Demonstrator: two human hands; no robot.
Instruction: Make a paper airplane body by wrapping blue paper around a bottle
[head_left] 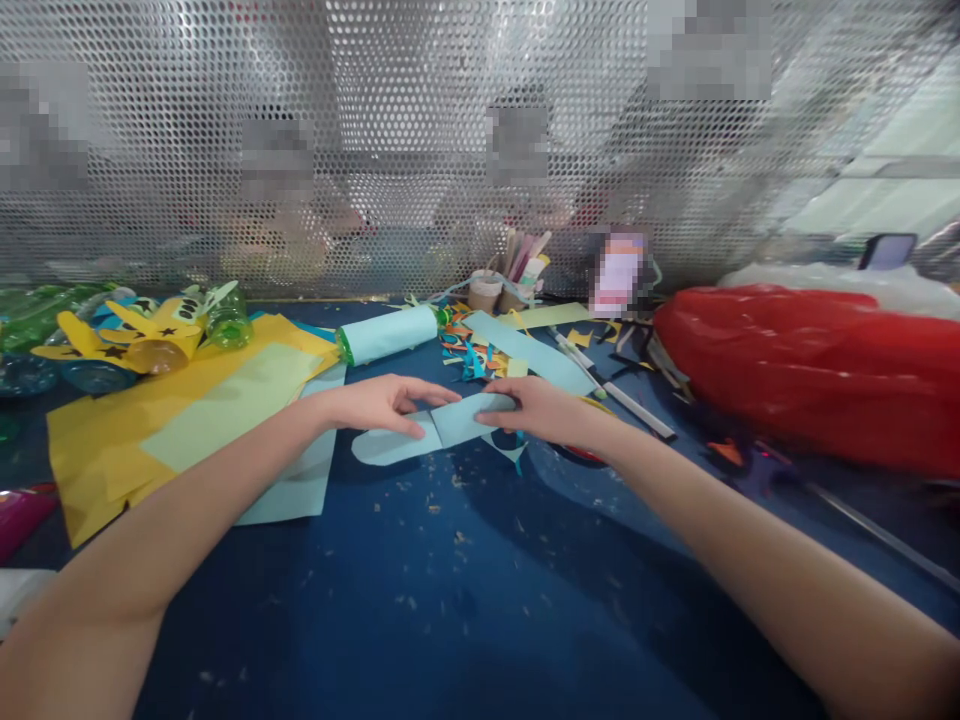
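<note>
A light blue paper cutout (420, 437) lies on the dark blue table (465, 600). My left hand (379, 402) rests on its left part with fingers stretched out flat, pressing the paper down. My right hand (536, 408) pinches the folded right end of the same cutout between thumb and fingers. Small paper scraps (480, 360) lie just behind both hands.
Yellow and pale green paper sheets (180, 420) lie left. A bottle wrapped in light blue paper (386, 333) lies behind. A yellow bottle plane (142, 335), cups of sticks (510, 280), pens (630, 400) and a red plastic bag (810, 370) stand around. Perforated metal screen (450, 130) at back.
</note>
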